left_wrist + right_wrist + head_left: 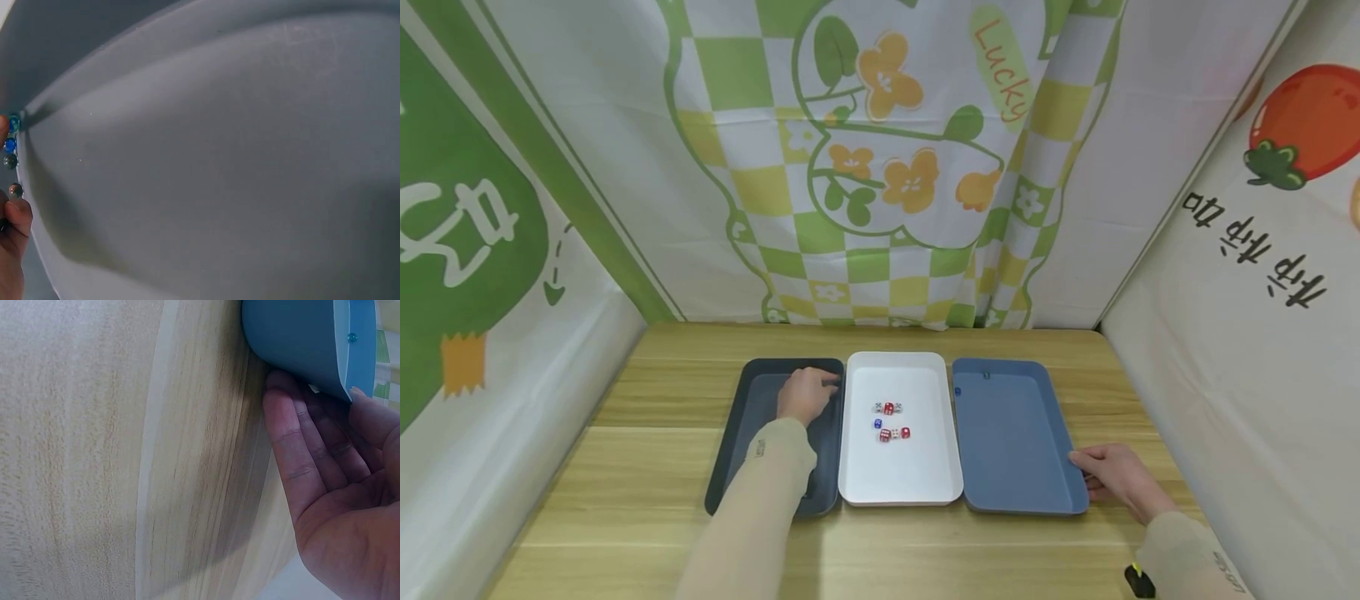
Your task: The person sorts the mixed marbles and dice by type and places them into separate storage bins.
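My left hand (pixel 805 395) reaches into the dark tray (pixel 760 392), its fingers by the far right corner. In the left wrist view, a blue glass marble (pixel 10 144) and several others line the tray's edge, between a fingertip and the thumb (pixel 20 215), which stand apart. At the right, my right hand (pixel 1116 473) grips the near right corner of the blue tray (pixel 1018 442). Its thumb rests at the rim while the other fingers lie against the outer wall. A small teal marble (pixel 352 337) shows inside that tray in the right wrist view.
Between the two trays stands a white tray (pixel 898 479) with several dice, among them a red die (pixel 885 435) and a blue die (pixel 877 423). Two small marbles lie near the blue tray's far left corner. A patterned curtain (pixel 895 275) hangs behind the wooden table (pixel 647 467).
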Demonstrator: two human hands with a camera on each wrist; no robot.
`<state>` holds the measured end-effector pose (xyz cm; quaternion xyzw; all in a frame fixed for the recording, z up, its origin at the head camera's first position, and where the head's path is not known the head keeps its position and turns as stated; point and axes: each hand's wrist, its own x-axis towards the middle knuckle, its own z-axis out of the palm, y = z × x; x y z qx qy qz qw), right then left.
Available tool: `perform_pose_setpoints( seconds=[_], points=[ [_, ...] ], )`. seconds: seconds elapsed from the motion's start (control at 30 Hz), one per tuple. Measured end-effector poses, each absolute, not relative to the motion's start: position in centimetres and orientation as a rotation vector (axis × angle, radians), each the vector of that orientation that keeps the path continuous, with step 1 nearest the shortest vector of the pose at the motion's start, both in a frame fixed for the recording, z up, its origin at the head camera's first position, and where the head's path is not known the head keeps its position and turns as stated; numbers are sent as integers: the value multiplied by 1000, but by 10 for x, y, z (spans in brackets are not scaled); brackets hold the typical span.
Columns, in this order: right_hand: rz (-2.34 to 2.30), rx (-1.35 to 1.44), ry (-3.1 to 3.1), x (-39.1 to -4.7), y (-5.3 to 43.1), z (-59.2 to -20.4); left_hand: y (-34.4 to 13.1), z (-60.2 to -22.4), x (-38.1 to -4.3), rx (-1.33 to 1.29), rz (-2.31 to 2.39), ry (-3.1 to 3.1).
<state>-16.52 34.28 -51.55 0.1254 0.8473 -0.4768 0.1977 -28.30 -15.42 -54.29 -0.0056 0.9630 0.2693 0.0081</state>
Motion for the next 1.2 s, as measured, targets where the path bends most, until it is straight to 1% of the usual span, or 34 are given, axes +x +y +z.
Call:
perform_pose_setpoints(
  seconds=[0.3, 0.53, 1.2],
  points=[
    [-1324, 358, 2374, -166, 343, -515, -154, -548, -288, 11, 824, 3004],
    [-1327, 353, 2372, -166, 342, -515, -153, -549, -291, -16, 802, 3007],
    [-1325, 369, 2370, -166, 342, -515, -150, -543, -285, -45, 716, 2996]
  ],
)
